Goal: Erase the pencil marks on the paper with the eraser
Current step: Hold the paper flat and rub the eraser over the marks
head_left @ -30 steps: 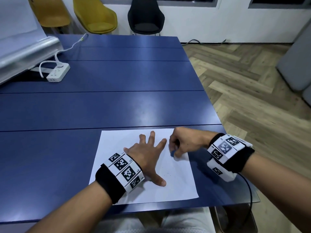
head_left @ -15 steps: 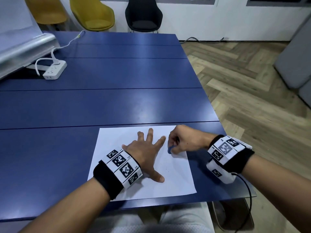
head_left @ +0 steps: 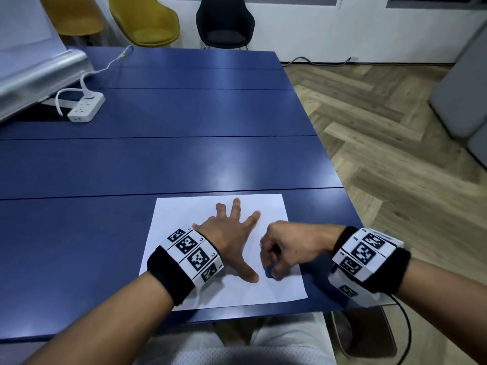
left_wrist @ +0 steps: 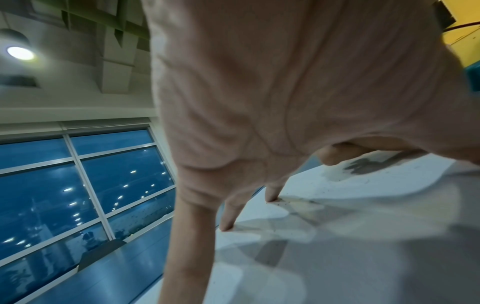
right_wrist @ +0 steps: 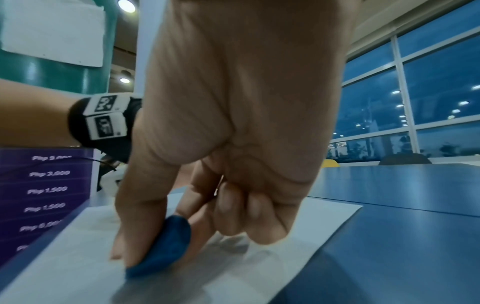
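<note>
Pinched between the thumb and curled fingers of the right hand is a small blue eraser, its lower end pressed onto the white paper. The right wrist view shows this closely: the eraser sits against the thumb pad, with the other fingers folded in beside it, and its tip meets the sheet near the paper's near right part.

Left of it, the left hand lies flat on the paper with fingers spread and straight, holding nothing; its thumb tip points toward the eraser and lies just beside it. From the left wrist camera the fingertips can be seen touching the sheet, and fine dark specks (possibly eraser crumbs, too small to tell) are scattered on the white surface around them. No pencil marks can be made out clearly in any view.

The paper rests on the near right part of a dark blue table, its right edge close to the table's right edge. At the far left of the table sits a white power strip with its cable trailing away. Beyond the far end stand two yellow chairs and a black chair on a wooden herringbone floor.
</note>
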`<state>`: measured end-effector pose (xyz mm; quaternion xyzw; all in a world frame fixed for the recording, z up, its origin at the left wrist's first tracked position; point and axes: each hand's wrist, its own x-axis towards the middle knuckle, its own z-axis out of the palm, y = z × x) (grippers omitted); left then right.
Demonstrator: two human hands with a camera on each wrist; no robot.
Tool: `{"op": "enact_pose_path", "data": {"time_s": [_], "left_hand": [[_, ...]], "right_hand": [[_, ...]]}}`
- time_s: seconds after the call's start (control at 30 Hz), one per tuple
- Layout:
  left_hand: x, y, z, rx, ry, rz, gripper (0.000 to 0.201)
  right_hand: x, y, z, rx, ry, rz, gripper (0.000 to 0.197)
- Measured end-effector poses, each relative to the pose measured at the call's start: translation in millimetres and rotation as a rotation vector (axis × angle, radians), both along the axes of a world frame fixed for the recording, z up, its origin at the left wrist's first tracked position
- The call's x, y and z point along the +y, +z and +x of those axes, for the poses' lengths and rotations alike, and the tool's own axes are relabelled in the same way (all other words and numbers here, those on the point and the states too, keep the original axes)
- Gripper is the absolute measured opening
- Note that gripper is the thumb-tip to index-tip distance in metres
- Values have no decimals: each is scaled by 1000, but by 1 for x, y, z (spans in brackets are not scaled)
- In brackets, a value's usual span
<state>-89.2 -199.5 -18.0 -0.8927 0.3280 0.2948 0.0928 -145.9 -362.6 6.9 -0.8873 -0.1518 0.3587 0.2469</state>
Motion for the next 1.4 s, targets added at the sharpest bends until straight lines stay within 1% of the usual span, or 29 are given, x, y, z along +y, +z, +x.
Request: {"op": "enact_pose_path", "data": {"time_s": [0.03, 0.1, 0.13, 0.17, 0.2, 0.27, 0.3, 0.33, 0.4, 0.43, 0.47, 0.57, 0.6, 0.63, 0.73, 0.77, 0.8, 0.9, 0.93, 1.0, 1.07, 1.13, 1.2, 1.23, 1.27, 1.33, 1.37, 1.4], "left_hand": [[0, 0, 1, 3, 1, -2, 145], [0, -1, 1, 8, 3, -9, 145], [-1, 0, 0, 6, 8, -13, 144], [-1, 0, -1, 4, 14, -14, 144], [-1, 1, -2, 2, 20, -11, 143], [-2, 1, -4, 1, 26, -5, 143], [-2, 1, -4, -1, 25, -3, 144], [-2, 1, -4, -3, 23, -2, 144], [-2, -1, -2, -6, 15, -6, 145], [-2, -2, -2, -6, 15, -9, 145], [-2, -2, -1, -6, 14, -10, 145], [-2, -3, -1, -12, 8, -7, 146], [-2, -3, -1, -14, 9, -7, 146], [-1, -2, -2, -12, 13, -8, 146], [-2, 0, -2, -9, 19, -14, 145], [-2, 0, -3, -10, 18, -17, 145], [-2, 0, -3, -10, 17, -16, 145], [-2, 1, -3, -3, 29, -11, 145], [-2, 2, -4, 0, 34, -13, 144], [-1, 3, -4, 8, 46, -22, 143], [-1, 5, -5, 12, 52, -30, 143], [-2, 5, -5, 10, 47, -25, 143], [-2, 6, -7, 10, 51, -19, 144], [-2, 7, -7, 11, 55, -19, 144], [-2, 7, -8, 11, 56, -20, 143], [-2, 6, -6, 7, 52, -25, 144], [-2, 5, -6, 11, 52, -26, 144], [-2, 4, -5, 11, 52, -27, 144]], "right_hand": [[-1, 1, 4, -26, -23, 0, 13], [-3, 0, 11, -159, -132, 18, 11], [-4, -1, 11, -196, -177, 34, 10], [-5, -2, 8, -191, -189, 42, 10], [-6, -4, 2, -157, -153, 30, 11], [-5, -3, -9, -28, -23, -12, 13], [-5, -1, -11, 11, 0, -16, 13], [-8, -1, -9, 2, -38, -5, 12], [-14, -3, -5, -107, -208, 41, 9], [-16, -5, -5, -151, -260, 61, 8], [-17, -6, -8, -160, -262, 73, 9], [-11, -4, -22, -42, -86, 44, 12], [-8, -3, -21, -27, -57, 33, 12], [-7, -2, -17, -50, -71, 30, 12], [-4, -5, -3, -183, -208, 68, 8], [-2, -6, -3, -197, -214, 65, 8], [-1, -7, -6, -183, -183, 55, 8], [5, -3, -13, -70, -22, 6, 12], [4, -3, -9, -91, -20, -17, 13], [-1, -2, 4, -193, -110, -44, 13], [-5, -3, 9, -236, -176, -37, 12], [-5, -1, 1, -139, -103, -34, 13], [-3, 4, -7, 37, -2, -31, 12], [-4, 6, -5, 73, 3, -22, 12], [-6, 6, 1, 44, -39, -9, 11], [-14, 3, 18, -137, -183, 15, 10], [-17, 1, 23, -213, -232, 27, 10], [-18, 0, 24, -243, -247, 37, 10]]}}
